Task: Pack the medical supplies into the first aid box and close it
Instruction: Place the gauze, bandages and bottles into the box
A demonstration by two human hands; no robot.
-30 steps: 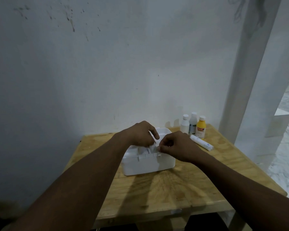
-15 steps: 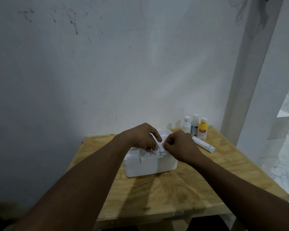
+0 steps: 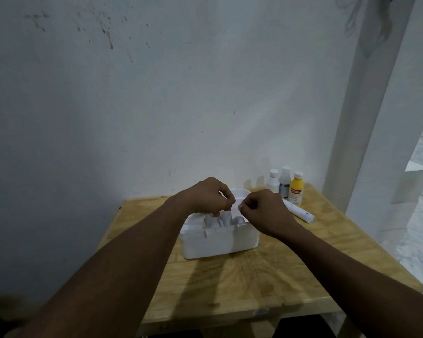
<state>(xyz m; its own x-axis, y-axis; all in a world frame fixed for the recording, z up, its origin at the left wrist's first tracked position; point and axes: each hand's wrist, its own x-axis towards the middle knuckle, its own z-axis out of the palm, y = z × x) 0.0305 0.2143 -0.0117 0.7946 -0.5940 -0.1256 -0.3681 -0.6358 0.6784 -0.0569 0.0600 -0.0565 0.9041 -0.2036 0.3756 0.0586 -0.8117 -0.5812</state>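
Observation:
A white first aid box [image 3: 220, 242] stands in the middle of a wooden table [image 3: 254, 279]. My left hand [image 3: 205, 196] hovers over the box's top left, fingers curled down onto white parts at its top. My right hand [image 3: 266, 211] is at the top right and pinches a thin white edge there. Whether that edge is the lid I cannot tell, and the hands hide the box's inside. At the table's back right stand a white bottle [image 3: 273, 182], a pale grey bottle [image 3: 285, 182] and a yellow bottle [image 3: 296, 192]. A white tube [image 3: 299, 212] lies in front of them.
The table stands against a white wall, with a white pillar [image 3: 366, 118] close to its right back corner. A white ledge [image 3: 415, 181] and marble floor lie further right. Bare wood lies in front of the box, up to the near edge.
Both hands have stayed on the box's top with small finger shifts. The right hand's pinch has risen slightly. The view has tilted a little.

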